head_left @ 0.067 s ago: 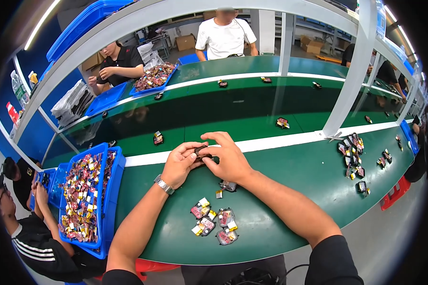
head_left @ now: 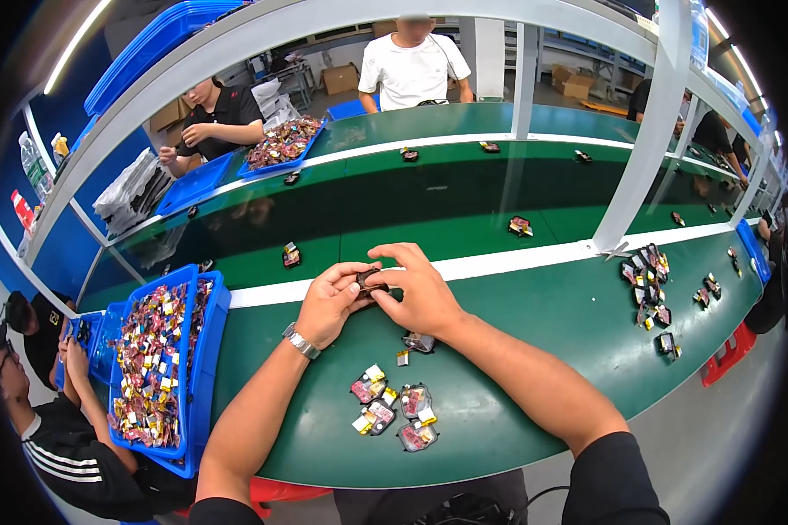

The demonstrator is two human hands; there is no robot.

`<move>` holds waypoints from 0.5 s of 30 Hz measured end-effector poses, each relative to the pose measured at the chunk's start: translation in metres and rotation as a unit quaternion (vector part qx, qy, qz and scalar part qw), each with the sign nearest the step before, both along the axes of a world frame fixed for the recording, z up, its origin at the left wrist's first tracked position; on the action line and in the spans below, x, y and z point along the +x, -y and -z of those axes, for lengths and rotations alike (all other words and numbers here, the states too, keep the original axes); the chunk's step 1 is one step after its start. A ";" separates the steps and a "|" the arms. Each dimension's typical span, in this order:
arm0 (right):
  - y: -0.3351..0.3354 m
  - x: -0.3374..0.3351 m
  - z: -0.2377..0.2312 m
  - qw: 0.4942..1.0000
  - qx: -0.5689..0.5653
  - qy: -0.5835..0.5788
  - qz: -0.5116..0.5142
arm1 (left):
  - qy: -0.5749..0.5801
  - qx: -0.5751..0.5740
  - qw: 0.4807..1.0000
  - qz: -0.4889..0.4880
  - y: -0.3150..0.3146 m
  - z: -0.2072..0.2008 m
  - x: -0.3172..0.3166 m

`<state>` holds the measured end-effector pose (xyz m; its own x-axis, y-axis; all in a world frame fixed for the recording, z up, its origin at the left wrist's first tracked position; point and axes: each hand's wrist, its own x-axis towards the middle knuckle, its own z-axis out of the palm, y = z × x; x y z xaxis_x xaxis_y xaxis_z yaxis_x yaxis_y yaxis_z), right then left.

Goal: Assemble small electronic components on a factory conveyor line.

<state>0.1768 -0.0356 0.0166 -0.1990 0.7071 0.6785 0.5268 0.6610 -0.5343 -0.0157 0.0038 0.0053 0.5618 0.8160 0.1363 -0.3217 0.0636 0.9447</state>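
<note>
Dark part: the small dark part (head_left: 372,283) is held between both hands, in line with the white strip (head_left: 517,262) as seen from above; its height over the strip cannot be told.
Left hand: the part is pinched by the left hand (head_left: 327,302) at its left side, thumb toward the strip's near side; a metal watch (head_left: 302,340) is worn on the wrist.
Right hand: the part is met from the right by the curled fingers and thumb of the right hand (head_left: 422,293), and its right side is covered by them.
Long axis: only slivers are left visible between the fingers, so neither the long axis nor the pointing direction can be told.
Clear-cased parts: four (head_left: 417,402) are grouped on the strip's near side; another (head_left: 420,342) is partly hidden by the right forearm, nearer the strip.
Blue tray: small red, white and yellow pieces are heaped in the blue tray (head_left: 213,350), near the strip's left end.
Part cluster: several parts (head_left: 648,284) are gathered on the strip's near side, toward its right end.
</note>
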 end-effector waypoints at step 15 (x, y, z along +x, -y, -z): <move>-0.009 -0.004 0.013 0.987 -0.135 -0.076 -0.050 | -0.031 0.014 0.997 -0.063 0.005 -0.002 0.005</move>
